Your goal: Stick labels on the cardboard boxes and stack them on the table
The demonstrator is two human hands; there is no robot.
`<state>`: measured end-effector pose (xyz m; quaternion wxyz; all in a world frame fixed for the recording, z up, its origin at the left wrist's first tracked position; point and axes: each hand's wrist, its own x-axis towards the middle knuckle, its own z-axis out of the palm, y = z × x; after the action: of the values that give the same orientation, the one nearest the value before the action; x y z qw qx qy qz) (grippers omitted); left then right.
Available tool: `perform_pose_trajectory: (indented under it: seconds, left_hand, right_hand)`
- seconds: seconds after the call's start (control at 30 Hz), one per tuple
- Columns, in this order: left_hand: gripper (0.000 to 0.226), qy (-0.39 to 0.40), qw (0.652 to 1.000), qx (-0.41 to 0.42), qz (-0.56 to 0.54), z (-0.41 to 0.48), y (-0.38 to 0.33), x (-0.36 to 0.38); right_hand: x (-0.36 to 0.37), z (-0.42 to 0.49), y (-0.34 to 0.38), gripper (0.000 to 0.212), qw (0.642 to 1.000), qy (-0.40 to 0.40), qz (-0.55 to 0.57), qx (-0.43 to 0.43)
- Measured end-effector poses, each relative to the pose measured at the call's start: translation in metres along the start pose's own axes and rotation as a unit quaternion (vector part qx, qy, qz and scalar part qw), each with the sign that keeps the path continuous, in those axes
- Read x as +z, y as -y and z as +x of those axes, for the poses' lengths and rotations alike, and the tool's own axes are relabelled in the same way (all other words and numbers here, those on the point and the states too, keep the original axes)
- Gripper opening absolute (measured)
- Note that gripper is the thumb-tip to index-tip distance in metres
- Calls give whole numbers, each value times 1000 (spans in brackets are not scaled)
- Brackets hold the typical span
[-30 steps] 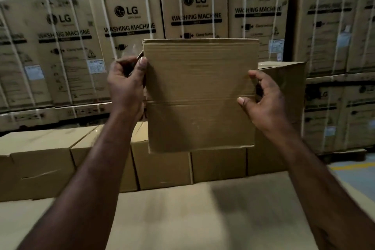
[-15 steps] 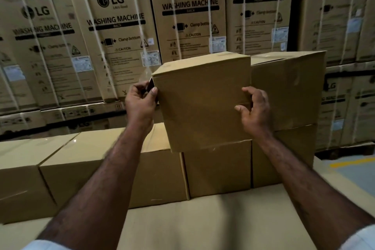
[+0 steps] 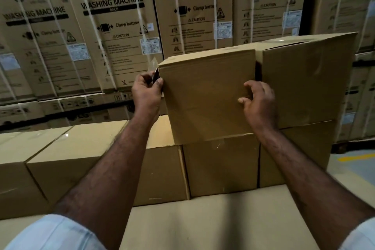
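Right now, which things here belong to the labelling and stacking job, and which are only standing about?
Part of the job: the held box, gripped by the left hand and right hand; the stacked boxes; the table.

Just standing about: the washing machine cartons behind; the yellow floor line.

Strapped washing-machine cartons (image 3: 113, 26) wall off grey floor (image 3: 360, 176) with yellow line (image 3: 354, 157).
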<state>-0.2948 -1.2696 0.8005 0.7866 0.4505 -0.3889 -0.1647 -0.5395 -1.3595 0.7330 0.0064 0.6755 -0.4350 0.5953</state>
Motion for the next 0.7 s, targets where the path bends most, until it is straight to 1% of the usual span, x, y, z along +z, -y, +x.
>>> perform_pose_trajectory:
  seconds: [0.13,0.27,0.33,0.37,0.43,0.5,0.57,0.6,0.67,0.7]
  left_hand:
    - [21,-16,1000,-2,12,0,4,6]
    - [21,-13,1000,13,15,3,-1,12]
    - [21,-12,1000,16,19,3,3,13]
    - [21,-14,1000,13,20,2,6,12]
    - [21,-22,1000,5,18,0,14,10]
    - [22,-27,1000,0,16,0,19,9]
    - [22,-19,1000,-10,23,-2,19,10]
    - [22,-15,999,-14,30,-3,19,10]
    - [20,-20,999,-20,45,-6,16,7]
    - [19,-26,998,-21,47,-7,14,5]
  right_hand:
    - [2,-1,-3,46,1000,4,-19,14]
    - [-2,7,0,48,1000,0,-19,19]
    - [-1,8,-1,47,999,12,-21,20]
    - [0,6,-3,43,999,24,-9,36]
    - [4,1,-5,34,995,36,32,93]
    - [10,-3,-7,33,991,32,33,126]
    - [11,-9,-2,35,990,56,0,128]
    - [10,-12,1,38,990,71,-34,117]
    - [7,-19,7,48,983,82,-153,60]
    - [5,-23,10,49,979,77,-185,38]
